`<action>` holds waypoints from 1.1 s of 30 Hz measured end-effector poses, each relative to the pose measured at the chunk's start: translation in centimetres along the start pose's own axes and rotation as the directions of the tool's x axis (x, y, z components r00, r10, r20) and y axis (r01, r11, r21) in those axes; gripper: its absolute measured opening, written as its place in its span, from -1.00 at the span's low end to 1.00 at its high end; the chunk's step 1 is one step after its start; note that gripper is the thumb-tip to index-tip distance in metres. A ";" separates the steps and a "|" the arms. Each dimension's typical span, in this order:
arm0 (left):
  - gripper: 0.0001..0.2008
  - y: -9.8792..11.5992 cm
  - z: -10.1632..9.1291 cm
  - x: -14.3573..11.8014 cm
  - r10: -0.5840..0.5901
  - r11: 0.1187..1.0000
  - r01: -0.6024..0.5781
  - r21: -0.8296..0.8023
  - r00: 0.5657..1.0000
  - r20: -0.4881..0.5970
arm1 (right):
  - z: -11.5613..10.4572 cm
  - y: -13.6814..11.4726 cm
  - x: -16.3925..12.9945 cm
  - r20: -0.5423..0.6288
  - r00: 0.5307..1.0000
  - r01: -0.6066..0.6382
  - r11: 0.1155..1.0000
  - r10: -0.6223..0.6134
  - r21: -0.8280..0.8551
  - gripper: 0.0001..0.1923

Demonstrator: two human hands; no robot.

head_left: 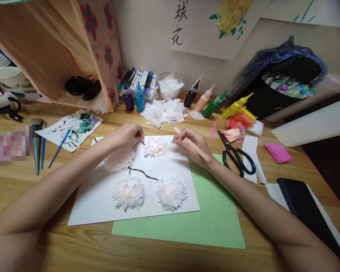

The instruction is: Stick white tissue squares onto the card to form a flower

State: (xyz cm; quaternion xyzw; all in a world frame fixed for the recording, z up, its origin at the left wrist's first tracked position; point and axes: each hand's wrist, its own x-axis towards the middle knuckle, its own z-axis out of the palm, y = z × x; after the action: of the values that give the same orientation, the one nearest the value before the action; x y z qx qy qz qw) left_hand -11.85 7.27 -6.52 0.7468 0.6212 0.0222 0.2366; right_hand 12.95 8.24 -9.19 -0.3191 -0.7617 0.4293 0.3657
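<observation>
A white sheet of paper [93, 204] lies in front of me with black painted lines and several ruffled white tissue flowers on it. My left hand [132, 133] is closed at the sheet's far edge, above one flower [120, 160]; whatever its fingertips pinch is hidden. Just right of it sits a smaller tissue flower [153, 146] with a pinkish patch. My right hand [193, 141] grips a thin pencil-like stick [176, 129] over the sheet's far right corner. A blurred whitish scrap shows beneath its fingertips. Two more flowers, a left one [129, 193] and a right one [172, 192], rest nearer me.
Green paper [215, 226] lies under the white sheet. Beyond are a tissue pile [164, 111], a glass bowl [171, 86], markers [143, 83] and paint bottles [204, 99]. Black scissors [235, 155] lie right; paintbrushes [59, 147] and a paint-stained sheet [73, 130] lie left.
</observation>
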 end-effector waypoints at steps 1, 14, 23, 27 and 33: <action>-0.83 0.1 -0.1 0.0 0.002 1.000 -0.002 -0.001 1.000 0.003 | -0.1 0.1 -0.3 0.005 1.000 -0.005 0.999 0.004 0.052 -0.61; -0.84 -1.0 0.6 0.6 0.019 1.000 -0.019 -0.020 1.000 0.000 | 0.8 1.4 -0.8 0.175 0.976 -0.140 0.988 0.126 0.068 -0.44; -0.82 -0.9 0.5 0.5 0.009 1.000 -0.009 -0.017 1.000 0.000 | 0.9 1.3 -0.7 0.203 0.977 -0.080 0.996 0.072 0.030 -0.48; -0.83 -0.7 0.4 0.4 0.013 1.000 -0.014 -0.012 1.000 -0.007 | 1.0 1.3 -0.3 0.213 0.972 -0.109 0.993 0.099 0.038 -0.47; -0.83 -0.6 0.3 0.2 0.009 1.000 -0.009 -0.009 1.000 -0.012 | 1.5 1.6 0.5 0.224 0.965 -0.150 0.988 0.136 0.046 -0.43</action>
State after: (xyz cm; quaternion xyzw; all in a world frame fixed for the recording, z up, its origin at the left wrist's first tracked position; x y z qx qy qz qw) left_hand -12.21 7.46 -7.11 0.7482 0.6192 0.0305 0.2363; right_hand 11.71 8.63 -11.00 -0.3121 -0.7587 0.5107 0.2571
